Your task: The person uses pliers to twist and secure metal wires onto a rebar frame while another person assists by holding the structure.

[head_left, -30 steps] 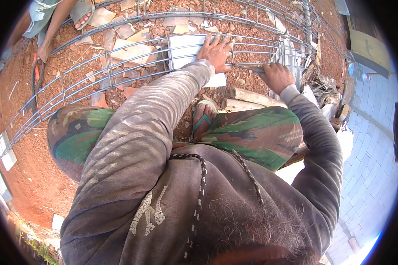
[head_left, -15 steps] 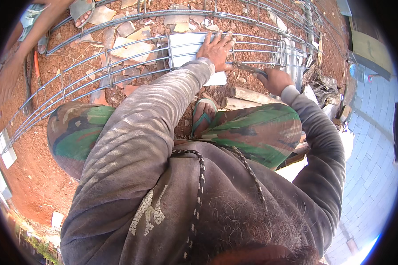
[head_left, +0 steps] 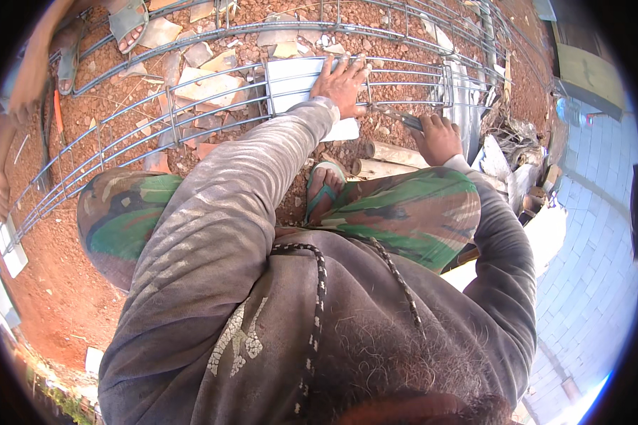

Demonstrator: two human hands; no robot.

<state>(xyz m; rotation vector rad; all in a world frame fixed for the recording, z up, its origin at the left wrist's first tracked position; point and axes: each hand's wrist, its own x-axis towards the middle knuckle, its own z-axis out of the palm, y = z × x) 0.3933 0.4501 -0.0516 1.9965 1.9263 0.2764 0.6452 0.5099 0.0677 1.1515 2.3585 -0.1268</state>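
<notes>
My left hand (head_left: 340, 86) lies over the top bars of a long steel rebar cage (head_left: 227, 76), fingers stretched out and slightly apart. Under the bars beside it sits a flat white tile (head_left: 290, 76), partly covered by that hand. My right hand (head_left: 438, 140), to the right above my camouflage-clad knee, is closed around the handles of dark metal pincers (head_left: 403, 119). Their tip points left, close to the cage's near bars and my left hand. Any tie wire at the tip is too small to make out.
Another person's hands (head_left: 23, 103) and sandalled foot (head_left: 129, 25) are at the upper left. Broken tile pieces (head_left: 209, 86) lie on red soil under the cage. Bamboo poles (head_left: 390, 157) lie by my foot. Blue-grey paving (head_left: 588, 234) spreads at right, near debris (head_left: 521, 142).
My right hand has shifted slightly right and down with the pincers, its wrist turning. My left hand stays nearly in place. At far left, the other person's hands have moved lower, toward the cage's end.
</notes>
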